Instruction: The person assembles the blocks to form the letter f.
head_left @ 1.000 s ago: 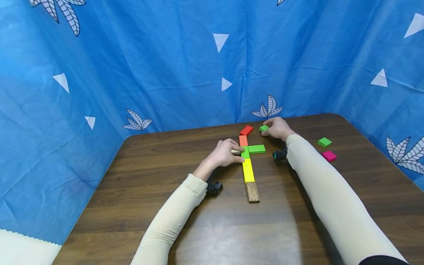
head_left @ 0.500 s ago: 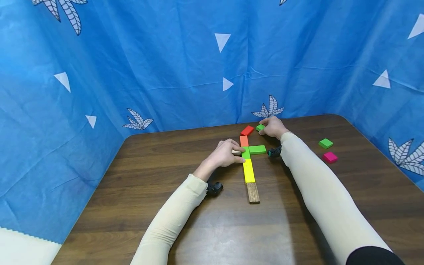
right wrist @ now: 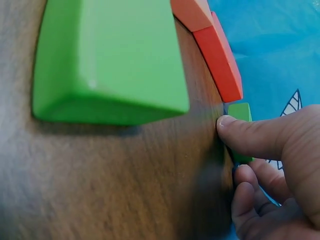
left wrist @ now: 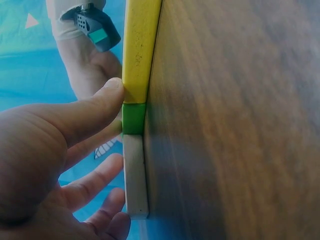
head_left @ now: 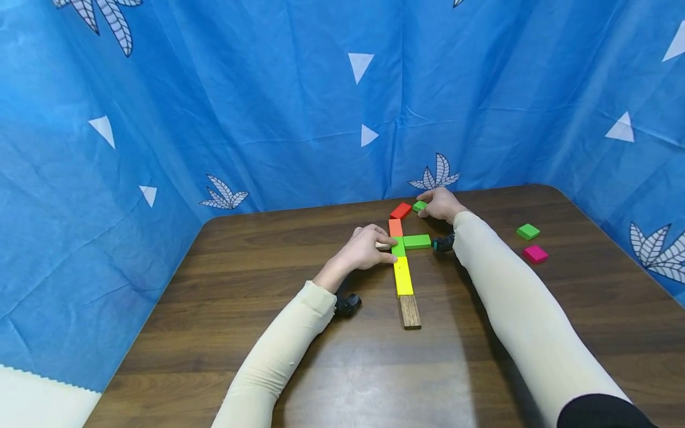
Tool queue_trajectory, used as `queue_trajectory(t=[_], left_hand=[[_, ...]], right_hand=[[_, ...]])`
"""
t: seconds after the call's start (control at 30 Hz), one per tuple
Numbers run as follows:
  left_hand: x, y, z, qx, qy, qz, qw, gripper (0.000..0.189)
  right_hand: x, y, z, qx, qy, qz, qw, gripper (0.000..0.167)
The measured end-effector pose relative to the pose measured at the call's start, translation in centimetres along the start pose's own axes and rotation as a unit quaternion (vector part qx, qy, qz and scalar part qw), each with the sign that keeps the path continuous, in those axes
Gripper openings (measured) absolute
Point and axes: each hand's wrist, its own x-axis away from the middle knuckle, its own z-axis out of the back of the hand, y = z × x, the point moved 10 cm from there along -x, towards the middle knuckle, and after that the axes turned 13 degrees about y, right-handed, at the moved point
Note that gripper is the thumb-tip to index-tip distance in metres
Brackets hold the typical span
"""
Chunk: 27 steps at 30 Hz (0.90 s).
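A row of flat blocks lies on the table: wood-brown (head_left: pixel 411 312), yellow (head_left: pixel 403 276), green (head_left: pixel 398 246) and orange (head_left: pixel 395 227), with a red block (head_left: pixel 401 210) angled at the far end. My left hand (head_left: pixel 366 246) rests fingertips along the row; in the left wrist view its thumb touches the yellow block and other fingers lie at the green and white block (left wrist: pixel 135 177). Opposite the white one, a longer green block (head_left: pixel 417 242) sticks out rightward. My right hand (head_left: pixel 443 205) pinches a small green block (right wrist: pixel 240 112) between thumb and fingers, close beside the red block's end.
Further right on the table (head_left: pixel 257 356) lie a loose green block (head_left: pixel 528 232) and a magenta block (head_left: pixel 535 254). A blue patterned curtain (head_left: pixel 299 107) hangs right behind the table's far edge. Each wrist carries a black camera (head_left: pixel 348 305).
My right hand has moved a little left, bringing the small green block up beside the red one. The left hand has stayed in place on the row.
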Motion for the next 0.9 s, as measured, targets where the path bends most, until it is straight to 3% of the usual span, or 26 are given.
queue_trajectory(t=[0.33,0.9], left_hand=[[0.09,0.15,0.21,0.002,0.002,-0.004,1.0,0.048],[-0.02,0.25,0.09,0.001,0.003,-0.01,0.9999,0.048]], right_hand=[[-0.72,0.5,-0.27,-0.001,0.003,-0.023,0.9997,0.055],[-0.85,0.45,-0.56,-0.017,-0.009,-0.028,0.9994,0.056]])
